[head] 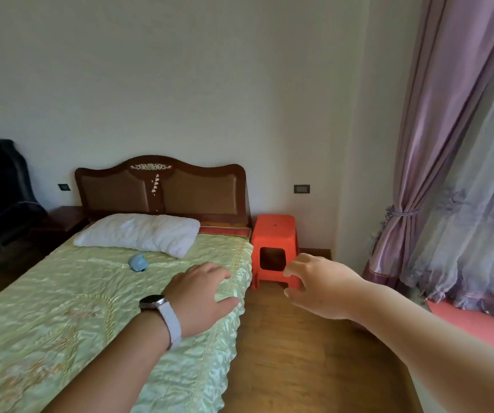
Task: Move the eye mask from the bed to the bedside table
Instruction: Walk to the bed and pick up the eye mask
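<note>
A small light-blue eye mask (138, 262) lies bunched on the green bedspread of the bed (61, 308), just in front of the white pillow (138, 232). A dark wooden bedside table (67, 219) stands at the bed's far left, beside the headboard. My left hand (201, 296), with a white-strapped watch on the wrist, hovers over the bed's right edge, fingers spread and empty, to the right of the mask and nearer me. My right hand (320, 286) reaches out over the wooden floor, fingers apart, holding nothing.
An orange plastic stool (274, 234) stands right of the headboard against the wall. A black chair (1, 201) sits at far left. Purple curtains (448, 174) hang on the right above a red ledge (478, 326). Wooden floor (299, 368) runs beside the bed.
</note>
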A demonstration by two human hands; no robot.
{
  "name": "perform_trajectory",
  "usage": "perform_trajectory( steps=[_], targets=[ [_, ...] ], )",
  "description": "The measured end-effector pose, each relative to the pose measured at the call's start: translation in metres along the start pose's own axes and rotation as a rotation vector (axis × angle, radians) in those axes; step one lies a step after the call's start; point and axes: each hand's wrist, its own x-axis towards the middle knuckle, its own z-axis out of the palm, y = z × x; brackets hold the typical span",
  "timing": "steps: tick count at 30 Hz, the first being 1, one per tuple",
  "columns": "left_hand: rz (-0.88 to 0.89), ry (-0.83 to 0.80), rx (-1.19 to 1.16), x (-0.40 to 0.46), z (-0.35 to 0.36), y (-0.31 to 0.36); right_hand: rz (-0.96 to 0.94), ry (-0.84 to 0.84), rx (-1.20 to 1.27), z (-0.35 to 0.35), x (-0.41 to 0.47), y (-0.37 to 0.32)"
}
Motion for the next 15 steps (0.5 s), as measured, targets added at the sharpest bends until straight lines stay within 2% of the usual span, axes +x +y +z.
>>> perform_trajectory(
  steps=[7, 15],
  targets=[
    [-0.156, 0.012, 0.021, 0.041, -0.01, -0.039, -0.131, -0.008, 0.018, 0.011, 0.084, 0.027],
    [-0.21, 0.013, -0.023, 0.132, 0.011, -0.122, -0.223, -0.087, -0.001, 0.047, 0.208, 0.032]
  ],
)
